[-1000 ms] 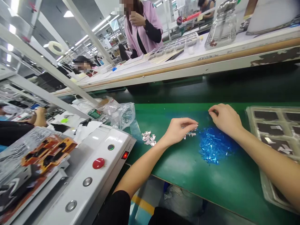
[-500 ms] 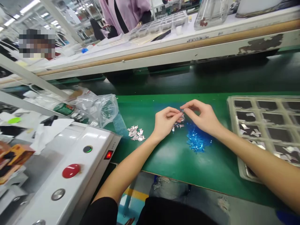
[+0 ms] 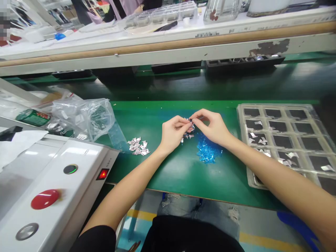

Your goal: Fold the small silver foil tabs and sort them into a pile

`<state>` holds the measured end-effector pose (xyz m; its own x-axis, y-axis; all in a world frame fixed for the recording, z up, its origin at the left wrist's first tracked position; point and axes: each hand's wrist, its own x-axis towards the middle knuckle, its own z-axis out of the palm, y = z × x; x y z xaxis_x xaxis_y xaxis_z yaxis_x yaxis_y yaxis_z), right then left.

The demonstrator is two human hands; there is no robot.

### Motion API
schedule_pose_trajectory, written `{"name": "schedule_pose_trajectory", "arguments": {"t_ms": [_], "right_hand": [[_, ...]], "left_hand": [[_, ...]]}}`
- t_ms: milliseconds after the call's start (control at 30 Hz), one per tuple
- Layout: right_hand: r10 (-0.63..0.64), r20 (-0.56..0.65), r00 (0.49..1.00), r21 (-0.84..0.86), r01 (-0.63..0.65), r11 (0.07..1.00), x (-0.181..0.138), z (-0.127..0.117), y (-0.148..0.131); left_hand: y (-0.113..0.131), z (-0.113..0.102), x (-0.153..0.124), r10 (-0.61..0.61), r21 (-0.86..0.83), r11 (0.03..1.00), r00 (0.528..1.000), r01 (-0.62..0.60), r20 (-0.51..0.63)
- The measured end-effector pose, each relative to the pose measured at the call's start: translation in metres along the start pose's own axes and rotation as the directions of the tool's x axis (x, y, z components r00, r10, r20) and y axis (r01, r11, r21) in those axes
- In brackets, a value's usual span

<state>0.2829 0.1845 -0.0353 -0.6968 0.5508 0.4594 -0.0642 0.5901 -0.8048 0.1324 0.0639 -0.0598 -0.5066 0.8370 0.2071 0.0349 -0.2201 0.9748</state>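
Note:
My left hand point(image 3: 172, 134) and my right hand point(image 3: 212, 127) meet above the green work surface, fingertips pinched close together. A tiny dark piece point(image 3: 190, 120) shows between the fingertips; its kind is too small to make out. Under my hands lie several small silvery-white pieces point(image 3: 188, 135), partly hidden by my fingers. Nearer to me, below my right hand, is a heap of shiny blue film bits point(image 3: 208, 149). To the left of my left hand sits a separate pile of small whitish flat pieces point(image 3: 138, 146).
A clear plastic compartment tray point(image 3: 243, 140) with dark pads and white pieces stands right, partly under my right forearm. Plastic bags point(image 3: 98, 117) and a green can point(image 3: 34, 117) lie left. A white machine point(image 3: 86, 154) with a red button point(image 3: 45, 199) fills the lower left. A shelf point(image 3: 157, 52) crosses behind.
The view has swung so that everything sits further left. My fingertips have come together around the tiny piece, where a small gap showed between the hands before.

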Motion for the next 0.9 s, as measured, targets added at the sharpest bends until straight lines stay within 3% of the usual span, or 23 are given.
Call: {"name": "schedule_pose_trajectory", "arguments": {"t_ms": [367, 567, 900], "right_hand": [[0.015, -0.003, 1.000, 0.006, -0.015, 1.000, 0.001, -0.001, 0.006], [0.042, 0.111, 0.993, 0.058, -0.048, 0.997, 0.003, -0.005, 0.003], [0.027, 0.108, 0.994, -0.207, -0.004, 0.978, 0.004, -0.009, 0.000]], "left_hand": [[0.000, -0.001, -0.001, -0.002, 0.004, 1.000, 0.999, 0.002, 0.033], [-0.001, -0.002, 0.001, -0.024, -0.001, 1.000, 0.997, 0.024, 0.068], [-0.002, -0.002, 0.000, 0.088, 0.054, 0.994, 0.988, -0.095, 0.131]]}}
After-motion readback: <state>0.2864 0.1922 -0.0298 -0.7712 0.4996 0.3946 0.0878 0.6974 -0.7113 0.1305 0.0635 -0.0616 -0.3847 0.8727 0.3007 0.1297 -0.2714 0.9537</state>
